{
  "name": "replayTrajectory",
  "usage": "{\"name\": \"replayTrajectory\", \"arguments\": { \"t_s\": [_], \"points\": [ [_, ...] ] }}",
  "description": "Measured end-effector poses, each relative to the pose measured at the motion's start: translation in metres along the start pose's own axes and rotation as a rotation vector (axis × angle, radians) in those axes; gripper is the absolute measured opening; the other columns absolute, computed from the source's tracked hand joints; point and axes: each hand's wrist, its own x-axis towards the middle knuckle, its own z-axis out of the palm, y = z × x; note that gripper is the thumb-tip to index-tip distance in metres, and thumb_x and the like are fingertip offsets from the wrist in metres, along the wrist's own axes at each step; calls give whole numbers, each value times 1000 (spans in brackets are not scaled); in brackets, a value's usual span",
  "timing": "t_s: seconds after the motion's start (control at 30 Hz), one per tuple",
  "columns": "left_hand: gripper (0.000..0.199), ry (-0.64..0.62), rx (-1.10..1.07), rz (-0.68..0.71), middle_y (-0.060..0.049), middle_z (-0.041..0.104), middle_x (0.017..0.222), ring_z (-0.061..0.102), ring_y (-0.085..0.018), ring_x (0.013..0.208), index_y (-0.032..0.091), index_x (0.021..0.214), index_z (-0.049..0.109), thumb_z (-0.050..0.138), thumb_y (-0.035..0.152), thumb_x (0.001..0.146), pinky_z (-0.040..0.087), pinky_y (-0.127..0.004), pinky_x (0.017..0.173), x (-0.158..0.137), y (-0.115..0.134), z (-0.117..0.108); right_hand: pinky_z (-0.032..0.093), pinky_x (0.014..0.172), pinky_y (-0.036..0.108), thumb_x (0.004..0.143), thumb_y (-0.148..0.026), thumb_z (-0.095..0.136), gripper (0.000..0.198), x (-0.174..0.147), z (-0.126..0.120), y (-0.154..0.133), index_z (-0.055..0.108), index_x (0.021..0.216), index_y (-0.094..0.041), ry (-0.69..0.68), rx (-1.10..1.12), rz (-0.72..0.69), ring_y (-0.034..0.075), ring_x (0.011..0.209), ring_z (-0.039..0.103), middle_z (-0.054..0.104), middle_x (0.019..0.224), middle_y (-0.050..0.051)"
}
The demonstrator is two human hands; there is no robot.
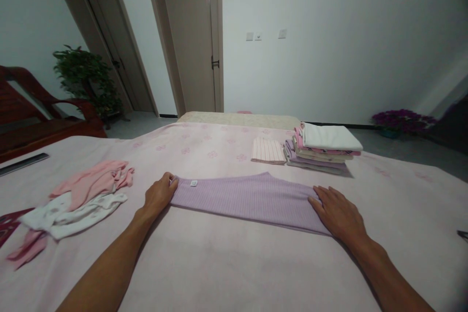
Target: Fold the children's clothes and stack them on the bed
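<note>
A pair of lilac ribbed trousers (244, 200) lies folded lengthwise into a long strip across the bed, with a small white label near its left end. At the waist end, my left hand (160, 193) is closed, pinching the corner between thumb and fingers. My right hand (340, 212) rests palm down over the leg end, fingers stretched out and thumb apart, pressing on the cloth. The hems beneath that hand are hidden.
Beyond the trousers stand a stack of folded clothes (325, 148) and a folded striped cloth (268, 150). Loose pink clothing (97, 180) and a spotted white garment (82, 214) lie crumpled at left. A dark flat object (24, 163) sits at the bed's left edge.
</note>
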Motion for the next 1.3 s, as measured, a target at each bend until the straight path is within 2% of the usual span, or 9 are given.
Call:
{"name": "replayTrajectory", "arguments": {
  "t_s": [0.27, 0.47, 0.57, 0.67, 0.8, 0.9, 1.07, 1.17, 1.3],
  "points": [
    [39, 40, -74, -22, -5, 75, 92, 69, -26, 86, 28, 109, 59, 36, 56, 95, 40, -29, 64, -5, 8, -1, 37, 112, 49, 101, -50, 32, 57, 0, -8, -4, 58, 138, -15, -14, -9, -1, 33, 135, 47, 60, 142, 10],
    [45, 15, 1, -26, -9, 74, 106, 69, -30, 97, 25, 126, 54, 35, 53, 97, 47, -36, 73, -7, 10, 0, 36, 112, 49, 101, -50, 32, 57, 0, -8, -5, 57, 138, -15, -16, -10, 9, 32, 136, 46, 59, 143, 10],
    [46, 154, 56, 76, -13, 69, 119, 66, -31, 105, 20, 134, 52, 37, 45, 97, 49, -41, 84, -12, 11, -2, 35, 113, 48, 101, -51, 32, 57, -1, -10, -5, 57, 138, -16, -24, -6, 13, 32, 137, 45, 59, 143, 10],
    [42, 278, 76, 257, -14, 64, 130, 59, -30, 118, 19, 132, 57, 40, 34, 97, 44, -44, 101, -19, 21, -4, 34, 114, 47, 101, -50, 32, 57, -1, -11, -6, 57, 138, -15, -30, -2, 14, 32, 138, 44, 59, 142, 11],
    [40, 186, -99, 502, -8, 61, 139, 54, -23, 129, 22, 130, 62, 39, 34, 99, 38, -40, 114, -26, 41, 3, 34, 113, 50, 101, -51, 32, 57, -1, -11, -7, 55, 140, -16, -50, 5, 25, 32, 139, 43, 57, 144, 11],
    [48, 77, -91, 601, -8, 56, 147, 47, -24, 139, 21, 136, 59, 35, 44, 101, 32, -44, 119, -24, 47, 19, 34, 113, 51, 101, -51, 32, 57, -1, -10, -7, 54, 141, -18, -59, -1, 35, 32, 140, 41, 56, 146, 10],
    [58, -6, 61, 628, -11, 44, 157, 38, -27, 146, 18, 148, 48, 33, 49, 101, 23, -47, 122, -15, 38, 37, 33, 113, 50, 101, -51, 31, 57, -2, -11, -7, 54, 141, -18, -58, -7, 28, 32, 139, 42, 56, 145, 10],
    [58, -6, 93, 628, -8, 41, 159, 34, -25, 148, 22, 151, 45, 32, 49, 102, 19, -46, 123, -14, 33, 38, 34, 112, 49, 101, -51, 32, 56, -2, -12, -7, 54, 141, -18, -60, -8, 23, 31, 139, 42, 57, 145, 10],
    [57, 6, 126, 570, -6, 40, 160, 29, -28, 150, 27, 151, 45, 35, 51, 100, 19, -48, 122, -15, 32, 36, 34, 112, 49, 101, -51, 32, 57, -2, -14, -7, 55, 140, -17, -55, -13, 24, 32, 138, 43, 57, 145, 10]
  ]
}}
